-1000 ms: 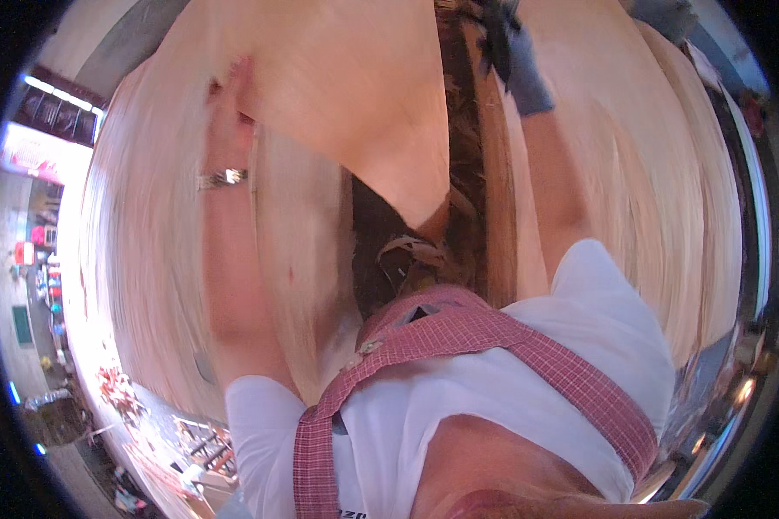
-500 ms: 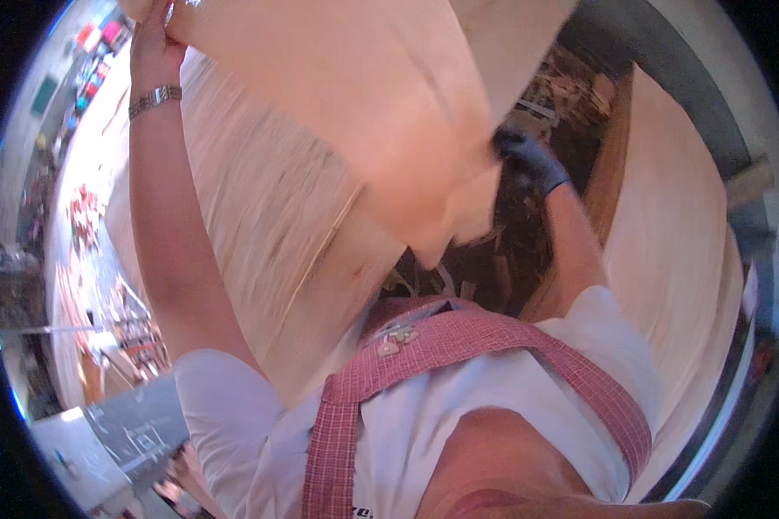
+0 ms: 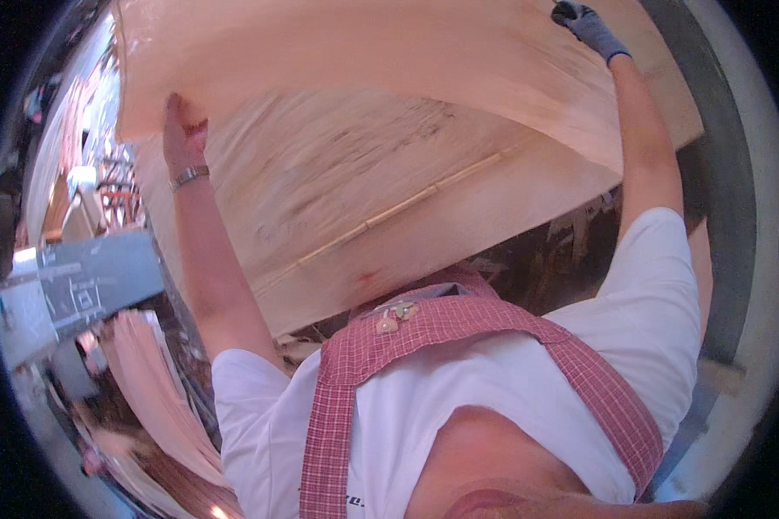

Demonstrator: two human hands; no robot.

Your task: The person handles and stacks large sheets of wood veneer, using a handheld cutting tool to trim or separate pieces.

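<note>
A thin, pale wood veneer sheet [image 3: 363, 48] spans the upper part of the view, its near edge curving above a stack of similar sheets [image 3: 337, 182]. At the sheet's left near corner, my bare left hand [image 3: 184, 134], with a metal watch on its wrist, is closed on the edge. My right hand [image 3: 590, 28], in a dark grey glove, is at the far right with its fingers curled closed against the sheet; the fingertips are partly hidden. A narrow light strip [image 3: 407, 199] runs slantwise across the stack top.
Torn wood scraps [image 3: 571, 238] lie in a dark gap between the stack and my apron. Left of me is a grey panel-like surface [image 3: 104, 277], with long bundled veneer sheets [image 3: 156, 381] nearer me. A grey strip of floor [image 3: 727, 216] curves along the right.
The veneer sheet has swung from hanging folded in front of me to lying spread over the stack. My right hand has moved far and right; my left hand has come nearer me.
</note>
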